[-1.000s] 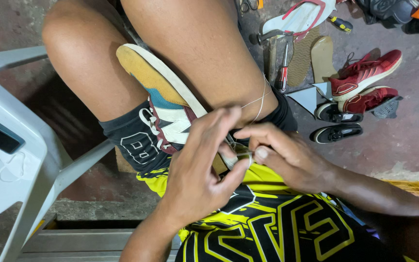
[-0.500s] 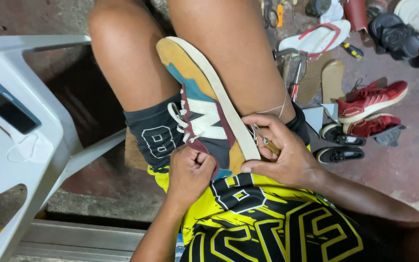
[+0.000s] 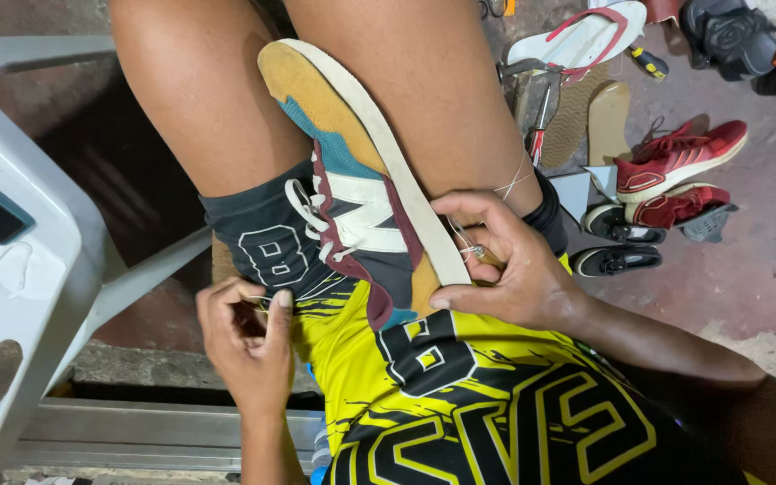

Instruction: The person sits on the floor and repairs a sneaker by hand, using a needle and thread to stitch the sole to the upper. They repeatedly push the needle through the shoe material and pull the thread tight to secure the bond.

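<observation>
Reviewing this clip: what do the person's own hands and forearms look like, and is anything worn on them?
Both hands are bare: no gloves, rings, watch or wristband visible on the left hand or right hand. Both forearms are bare too, with no sleeve reaching them in the head view. Fingernails are short and unpainted.

the sneaker (image 3: 352,193) wedged between the thighs shows only one side and the edge of its sole — its heel end is covered by the right hand (image 3: 514,265), whose closed fingers also hide most of a small tool, leaving just a thin thread (image 3: 512,184) too fine to follow. the left hand (image 3: 249,337) pinches something against the shorts that is too small to tell. beyond the right hand, dark shoes (image 3: 738,36) are cut off by the top edge — the white plastic chair (image 3: 38,260) left of the left hand runs out of frame.
</observation>
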